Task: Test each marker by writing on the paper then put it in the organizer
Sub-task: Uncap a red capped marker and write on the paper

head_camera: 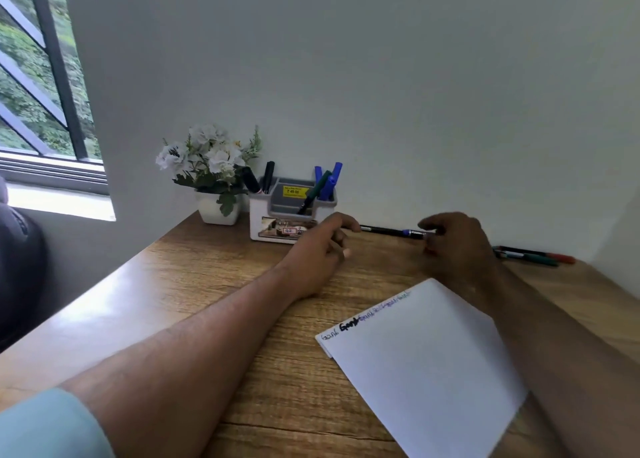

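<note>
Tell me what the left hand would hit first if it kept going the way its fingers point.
Probably the black pen lying along the wall: the left hand points toward its near end, almost touching it. Depth is hard to judge from this single view.

Black-and-blue marker [391,230] held level above the desk, beside the white organizer [277,220]

Bare forearms, one short sleeve showing

A pale blue-green sleeve [52,423] is showing at the lower left of the frame; both forearms are running bare, wearing no watch or rings.
</note>
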A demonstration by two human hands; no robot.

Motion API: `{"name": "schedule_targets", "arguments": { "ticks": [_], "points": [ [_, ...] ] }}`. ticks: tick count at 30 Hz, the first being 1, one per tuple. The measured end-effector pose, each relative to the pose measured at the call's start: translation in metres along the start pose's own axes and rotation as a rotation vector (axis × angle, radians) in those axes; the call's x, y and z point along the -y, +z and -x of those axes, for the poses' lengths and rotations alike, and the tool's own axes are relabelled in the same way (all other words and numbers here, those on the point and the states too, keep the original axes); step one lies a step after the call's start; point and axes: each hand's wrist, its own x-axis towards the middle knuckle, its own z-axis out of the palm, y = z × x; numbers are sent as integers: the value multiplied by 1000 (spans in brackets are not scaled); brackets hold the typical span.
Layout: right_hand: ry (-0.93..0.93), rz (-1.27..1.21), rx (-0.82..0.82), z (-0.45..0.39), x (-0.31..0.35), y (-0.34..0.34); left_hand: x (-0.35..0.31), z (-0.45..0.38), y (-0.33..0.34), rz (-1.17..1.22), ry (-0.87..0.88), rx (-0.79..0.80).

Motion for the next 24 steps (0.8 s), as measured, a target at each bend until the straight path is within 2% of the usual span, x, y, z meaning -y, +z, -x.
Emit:
{"name": "schedule_targets", "arguments": {
  "ticks": [2, 5, 9, 11, 13, 15, 18, 20, 24],
  "points": [
    [-15, 198, 109, 3, -14, 3, 0, 1, 1, -14, -1, 41],
    [-27, 409, 183, -1, -16, 4, 1, 2, 2, -58, -4, 115],
    [-54, 485, 253, -6, -12, 0, -1, 2, 3, -94, 14, 102],
    [-138, 520, 256, -5, -4, -5, -2, 2, 3, -120, 22, 97],
    [-286, 424, 203, -2, 11, -6, -1, 2, 3, -124, 24, 85],
    [-445, 199, 145, 1, 34, -4, -2, 2, 3, -78, 15, 48],
    [-657, 23, 124, 7, 70, 2, -7, 2, 1, 109, -9, -21],
    [-653, -93, 133, 14, 83, 6, -9, 3, -2, 213, -15, -49],
    [-466, -344, 162, 22, 83, 9, -10, 6, -4, 302, -68, -92]
  ]
}}
